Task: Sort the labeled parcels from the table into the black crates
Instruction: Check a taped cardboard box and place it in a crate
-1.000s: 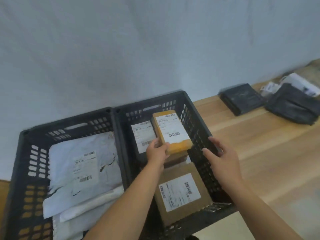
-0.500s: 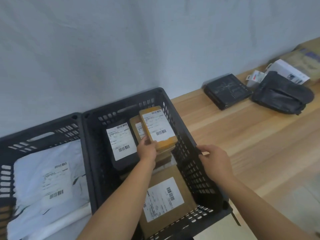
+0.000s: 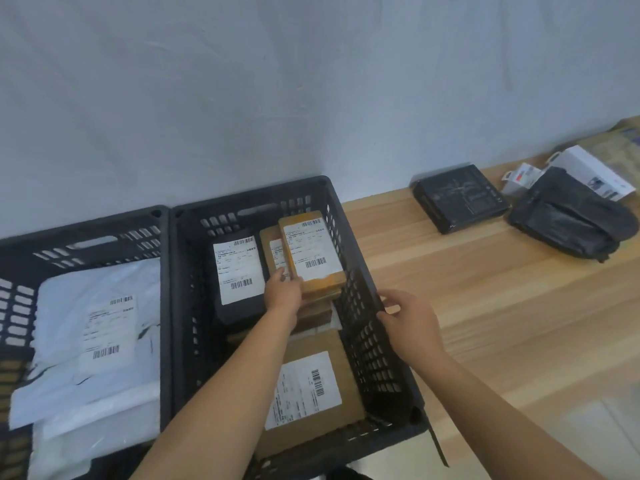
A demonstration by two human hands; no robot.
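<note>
Two crates (image 3: 169, 271) sit side by side left of the table (image 3: 485, 306), parcels (image 3: 239, 268) inside.

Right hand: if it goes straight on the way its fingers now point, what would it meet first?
The right wall of the right black crate: the fingertips of the right hand are at its rim, perhaps touching it; depth is unclear. Beyond the wall lies the yellow parcel.

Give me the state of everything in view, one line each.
Yellow parcel, label up, held inside right crate.
Left hand, grips yellow parcel's near end.
Right hand, grips right crate's rim.
Black parcel, lying label up in right crate.
White mailer, lying label up in left crate.
Black pouch, lying on table.
</note>
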